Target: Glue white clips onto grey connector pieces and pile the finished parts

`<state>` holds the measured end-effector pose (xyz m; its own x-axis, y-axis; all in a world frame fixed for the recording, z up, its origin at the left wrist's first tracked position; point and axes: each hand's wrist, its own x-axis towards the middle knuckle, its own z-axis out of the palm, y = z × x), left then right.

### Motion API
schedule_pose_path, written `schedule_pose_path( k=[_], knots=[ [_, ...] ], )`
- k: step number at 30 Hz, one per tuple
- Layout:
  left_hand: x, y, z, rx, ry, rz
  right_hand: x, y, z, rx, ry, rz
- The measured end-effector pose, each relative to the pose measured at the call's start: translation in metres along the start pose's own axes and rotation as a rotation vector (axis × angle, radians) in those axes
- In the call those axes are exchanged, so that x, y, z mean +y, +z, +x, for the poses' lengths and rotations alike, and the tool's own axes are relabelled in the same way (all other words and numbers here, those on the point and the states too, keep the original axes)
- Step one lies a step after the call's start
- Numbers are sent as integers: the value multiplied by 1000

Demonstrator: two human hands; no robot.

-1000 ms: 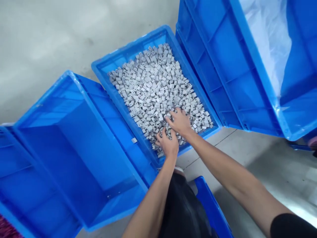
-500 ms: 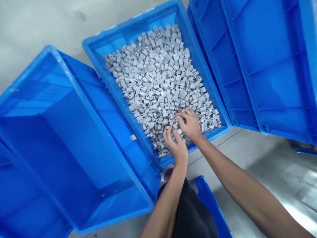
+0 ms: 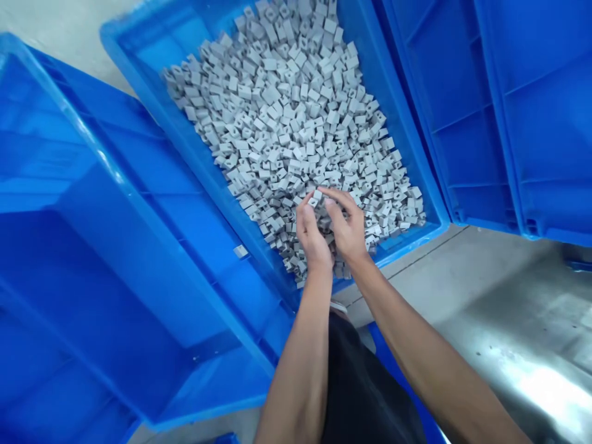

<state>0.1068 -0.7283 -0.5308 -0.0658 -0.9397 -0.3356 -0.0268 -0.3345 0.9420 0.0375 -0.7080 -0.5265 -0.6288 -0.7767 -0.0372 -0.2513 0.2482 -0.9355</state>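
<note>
My left hand [image 3: 314, 240] and my right hand [image 3: 346, 225] are close together over the near part of a blue bin [image 3: 411, 142], which holds a heap of small grey blocks [image 3: 287, 123] with holes. A light grey block [image 3: 316, 198] shows between the fingertips of both hands, with the fingers curved around it. Whether more blocks lie between the palms is hard to make out. The wrists are near the bin's near edge.
A deep blue bin [image 3: 180, 259] stands on the left, a small pale label [image 3: 240, 251] on the blue wall beside it. More blue bins [image 3: 499, 111] stand at the right. Grey floor [image 3: 462, 271] shows in front, beside dark-clothed legs [image 3: 365, 388].
My hands have come together, with a block now between their fingertips. The view has moved closer, and the bins appear larger.
</note>
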Motion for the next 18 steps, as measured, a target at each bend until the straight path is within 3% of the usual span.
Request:
schedule_pose_path(
  k=[7,11,14,18],
  knots=[
    [6,14,12,-29,-13,-155,9,8,3,188,65,176],
    [36,14,15,12,49,-140,-21,13,12,244,59,278],
    [92,11,12,17,195,-171,-79,5,22,310,14,373],
    [211,-5,-13,-147,358,-158,-185,-21,22,372,-13,558]
  ],
)
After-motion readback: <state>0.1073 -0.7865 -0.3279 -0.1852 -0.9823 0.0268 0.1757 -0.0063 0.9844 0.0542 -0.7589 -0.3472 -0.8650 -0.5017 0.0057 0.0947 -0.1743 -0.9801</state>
